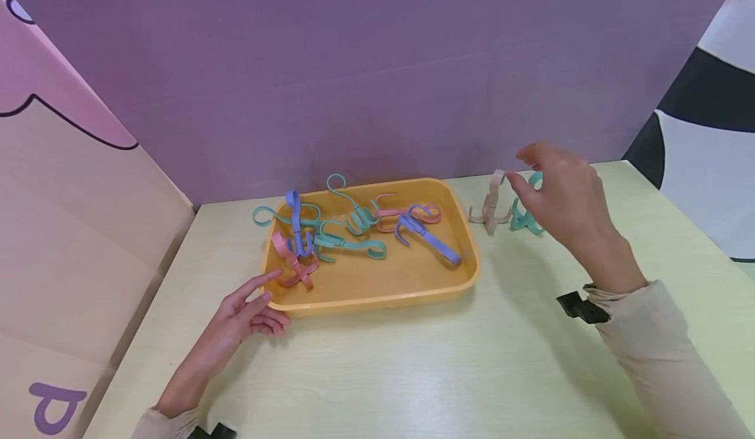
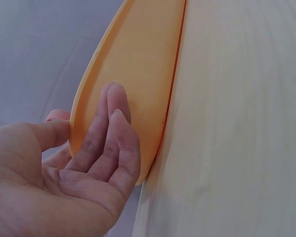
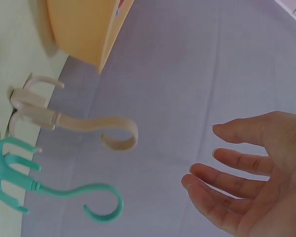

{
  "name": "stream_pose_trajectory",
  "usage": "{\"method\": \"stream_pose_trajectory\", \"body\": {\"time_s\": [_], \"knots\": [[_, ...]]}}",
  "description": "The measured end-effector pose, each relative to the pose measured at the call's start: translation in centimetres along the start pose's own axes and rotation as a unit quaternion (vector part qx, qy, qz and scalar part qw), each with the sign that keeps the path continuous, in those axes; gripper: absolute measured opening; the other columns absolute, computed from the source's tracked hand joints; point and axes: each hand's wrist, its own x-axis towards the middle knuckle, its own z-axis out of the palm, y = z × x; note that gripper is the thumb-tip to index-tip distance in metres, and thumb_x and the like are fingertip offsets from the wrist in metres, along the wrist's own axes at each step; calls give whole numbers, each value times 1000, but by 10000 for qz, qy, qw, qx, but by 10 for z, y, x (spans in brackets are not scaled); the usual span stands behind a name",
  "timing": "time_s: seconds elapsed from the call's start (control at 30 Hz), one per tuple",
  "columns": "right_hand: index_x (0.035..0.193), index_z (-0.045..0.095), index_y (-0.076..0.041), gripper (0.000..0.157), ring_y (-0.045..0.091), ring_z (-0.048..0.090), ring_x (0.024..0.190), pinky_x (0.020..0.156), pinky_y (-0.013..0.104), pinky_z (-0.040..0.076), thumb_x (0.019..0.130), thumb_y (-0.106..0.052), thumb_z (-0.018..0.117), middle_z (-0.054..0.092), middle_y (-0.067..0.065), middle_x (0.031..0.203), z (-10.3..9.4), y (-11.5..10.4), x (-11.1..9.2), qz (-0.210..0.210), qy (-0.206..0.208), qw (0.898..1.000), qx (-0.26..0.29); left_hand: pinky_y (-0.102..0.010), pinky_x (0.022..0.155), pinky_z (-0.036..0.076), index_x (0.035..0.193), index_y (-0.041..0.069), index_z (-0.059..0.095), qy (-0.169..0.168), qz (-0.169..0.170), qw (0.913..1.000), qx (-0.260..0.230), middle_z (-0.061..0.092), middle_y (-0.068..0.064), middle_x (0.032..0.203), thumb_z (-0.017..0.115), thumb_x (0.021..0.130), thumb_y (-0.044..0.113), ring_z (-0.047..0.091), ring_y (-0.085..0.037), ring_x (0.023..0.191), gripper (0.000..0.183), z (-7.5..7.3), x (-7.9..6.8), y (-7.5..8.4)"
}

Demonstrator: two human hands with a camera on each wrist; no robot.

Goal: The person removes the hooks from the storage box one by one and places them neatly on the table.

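On the pale wall [image 1: 77, 288] to my left I see one purple letter [image 1: 56, 394], lying on its side; which letter it is, I cannot tell.

In the head view, the scene is lit brightly and softly. A whitish glare is thrown back at six o'clock by the pale, wood-grained table [image 1: 336, 367]. A soft shadow is cast onto it, toward eight o'clock of the bare right hand [image 1: 563, 196] and beige-sleeved forearm [image 1: 655, 334], and a fainter one is laid beneath the near rim of the yellow, round-cornered plastic tray [image 1: 377, 305]. Toward twelve o'clock, the plain purple backdrop [image 1: 377, 65] is dimly shaded. Both wrist views are rendered duller and slightly hazy, with the backdrop greyed and fine detail softened.
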Motion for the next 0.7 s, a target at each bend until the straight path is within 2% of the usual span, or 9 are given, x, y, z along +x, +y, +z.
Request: {"method": "stream_pose_trajectory", "body": {"time_s": [0.33,0.53,0.7], "knots": [[104,67,-6,16,32,61,88,63,52,48,90,-12,68,67,14,94,11,-20,-6,-414,-84,9990,114,-36,76,59,154,7,31,-6,3,10000,0,73,-20,96,45,108,28,72,-28,83,52,-1,1,-1],[106,66,-2,20,32,61,81,64,49,49,87,-10,70,70,14,96,24,-29,-9,-768,-267,9967,87,-36,76,59,154,7,31,6,-26,10000,17,73,-20,96,45,108,28,72,-28,83,52,-1,1,-1],[101,69,-1,21,29,61,66,68,50,47,82,-6,75,70,9,78,36,-35,-11,-1298,-238,9913,38,-36,76,59,154,7,31,23,-21,10000,23,74,-20,96,44,108,29,72,-28,83,52,-1,0,-2]]}}
